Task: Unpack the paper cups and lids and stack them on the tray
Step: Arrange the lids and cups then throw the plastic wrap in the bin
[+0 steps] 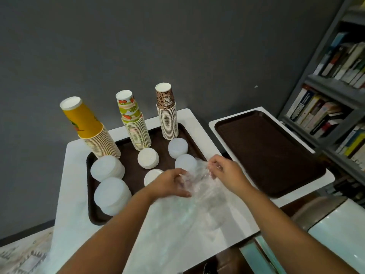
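Clear plastic wrap (pixel 199 186), limp and slippery, sits pinched in my left hand (pixel 169 184) and right hand (pixel 225 171); I'd grip bunched folds.

Clear, crinkled plastic wrap (pixel 199 186) glints with a glossy sheen. The lid stacks (pixel 111 195) look like smooth, translucent white plastic. The cup stacks (pixel 167 115) are printed paper, their ribbed rims matt. The brown tray (pixel 130 153) under them and the second brown tray (pixel 264 153) have a finely textured, matt plastic look. The white surface (pixel 75 186) is smooth with a faint sheen.
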